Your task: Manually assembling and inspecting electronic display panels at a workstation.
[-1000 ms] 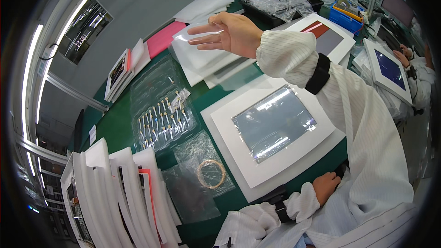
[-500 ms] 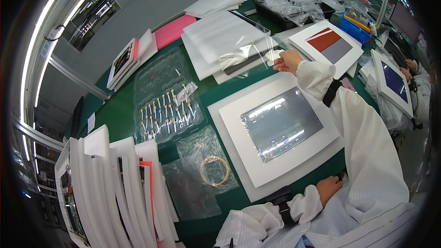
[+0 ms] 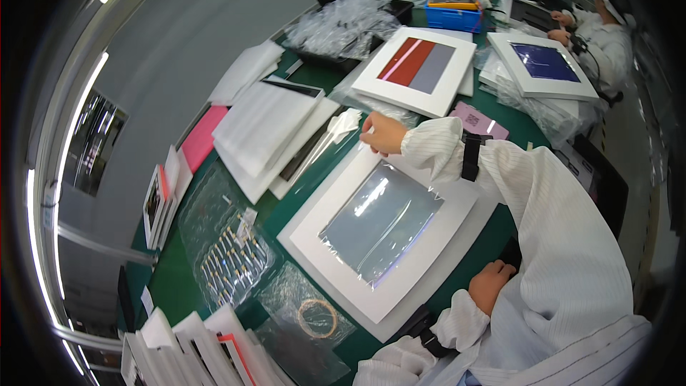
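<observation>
A white-framed display panel [image 3: 457,207] with a grey glossy screen lies on a white foam sheet [image 3: 289,234] before me. Over its far edge is my right hand [image 3: 386,134], thumb and fingers pinched together; whatever they hold is too small to make out. Crumpled white material [image 3: 344,123] lies just left of those fingertips. My left hand [image 3: 491,287] rests curled by the near right side of the panel, beside something dark [image 3: 510,251]. Its fingertips are partly hidden, so I cannot make out what it holds.
Left of the panel are a clear tray [image 3: 191,207] of small cable parts and a bag with a wire coil [image 3: 316,319]. Foam-packed panels [image 3: 189,339] stand nearer. Beyond sit foam sheets [image 3: 264,129], another display [image 3: 361,86], a blue bin [image 3: 454,20] and a co-worker [image 3: 607,50].
My view has turned to the right. The clear film seen by my right hand before no longer shows there, and that hand is now over the panel's far edge. My left hand stays low, near the panel.
</observation>
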The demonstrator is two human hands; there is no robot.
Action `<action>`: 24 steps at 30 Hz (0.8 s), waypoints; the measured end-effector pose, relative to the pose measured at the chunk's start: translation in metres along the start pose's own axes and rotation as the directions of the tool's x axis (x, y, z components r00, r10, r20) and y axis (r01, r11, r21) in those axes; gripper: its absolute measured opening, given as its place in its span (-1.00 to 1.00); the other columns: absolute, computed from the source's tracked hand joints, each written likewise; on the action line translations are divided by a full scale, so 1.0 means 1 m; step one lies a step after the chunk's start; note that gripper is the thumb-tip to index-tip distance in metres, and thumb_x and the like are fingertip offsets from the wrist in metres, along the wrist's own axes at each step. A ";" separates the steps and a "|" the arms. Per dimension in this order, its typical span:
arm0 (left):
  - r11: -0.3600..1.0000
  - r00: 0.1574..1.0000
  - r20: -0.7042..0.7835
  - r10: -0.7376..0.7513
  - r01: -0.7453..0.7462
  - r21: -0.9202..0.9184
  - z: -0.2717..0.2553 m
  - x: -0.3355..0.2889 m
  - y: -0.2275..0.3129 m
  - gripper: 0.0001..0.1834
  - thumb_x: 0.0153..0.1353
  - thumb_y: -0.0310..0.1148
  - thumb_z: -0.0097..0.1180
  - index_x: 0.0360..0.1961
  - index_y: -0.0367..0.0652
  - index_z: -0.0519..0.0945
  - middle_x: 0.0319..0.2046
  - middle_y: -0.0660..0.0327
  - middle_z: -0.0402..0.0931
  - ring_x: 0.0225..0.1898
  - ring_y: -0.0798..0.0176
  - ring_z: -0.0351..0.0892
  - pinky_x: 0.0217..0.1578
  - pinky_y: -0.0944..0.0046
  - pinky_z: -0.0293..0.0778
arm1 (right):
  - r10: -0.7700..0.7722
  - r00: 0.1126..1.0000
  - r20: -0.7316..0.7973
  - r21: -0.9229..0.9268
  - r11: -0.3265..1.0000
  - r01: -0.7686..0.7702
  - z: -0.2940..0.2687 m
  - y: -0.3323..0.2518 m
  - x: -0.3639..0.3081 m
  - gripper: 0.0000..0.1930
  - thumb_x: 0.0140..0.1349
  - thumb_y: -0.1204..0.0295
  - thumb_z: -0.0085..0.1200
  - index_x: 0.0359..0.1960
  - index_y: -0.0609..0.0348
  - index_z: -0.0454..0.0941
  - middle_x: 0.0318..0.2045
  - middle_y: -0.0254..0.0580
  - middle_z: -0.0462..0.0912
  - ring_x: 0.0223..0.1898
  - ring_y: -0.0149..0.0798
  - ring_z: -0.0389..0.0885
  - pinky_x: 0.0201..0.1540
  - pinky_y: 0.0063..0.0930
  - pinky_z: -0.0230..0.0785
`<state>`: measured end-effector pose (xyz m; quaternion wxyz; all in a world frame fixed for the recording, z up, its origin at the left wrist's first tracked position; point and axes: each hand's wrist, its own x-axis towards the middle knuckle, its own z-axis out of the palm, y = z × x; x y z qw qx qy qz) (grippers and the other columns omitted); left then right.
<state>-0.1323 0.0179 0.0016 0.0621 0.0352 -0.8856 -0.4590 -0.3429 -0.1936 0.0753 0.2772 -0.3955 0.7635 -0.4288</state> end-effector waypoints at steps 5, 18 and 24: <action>0.999 0.998 0.028 0.050 -0.050 0.004 -0.002 0.003 -0.001 -0.80 0.03 -0.46 0.06 -0.27 -0.11 0.58 -0.34 0.21 0.49 -0.28 0.13 0.51 -0.31 0.22 0.47 | -0.163 0.939 0.301 0.364 0.930 0.045 -0.044 0.013 -0.094 -0.72 0.15 0.41 0.01 -0.15 0.24 0.31 -0.45 -0.19 0.49 -0.64 -0.45 0.44 -0.56 -0.60 0.28; 0.921 0.908 -0.160 -0.388 0.383 -0.067 -0.032 -0.006 0.046 -0.84 0.05 -0.58 0.13 -0.30 -0.23 0.61 -0.41 0.14 0.56 -0.45 0.29 0.58 -0.41 0.39 0.47 | -0.484 0.688 0.541 0.479 0.850 0.220 -0.067 0.041 -0.201 -0.75 0.07 0.48 -0.01 -0.18 0.18 0.34 -0.45 -0.18 0.49 -0.48 -0.25 0.50 -0.37 -0.38 0.35; 0.787 0.543 -0.718 -0.434 0.616 -0.010 -0.019 -0.052 0.037 -0.81 0.06 -0.53 0.18 -0.25 -0.24 0.61 -0.42 0.11 0.63 -0.34 0.22 0.64 -0.29 0.36 0.46 | -0.724 0.473 0.503 0.641 0.679 0.357 0.011 0.035 -0.226 -0.80 0.02 0.41 -0.02 -0.30 0.12 0.33 -0.56 -0.12 0.47 -0.49 -0.03 0.49 -0.46 -0.21 0.24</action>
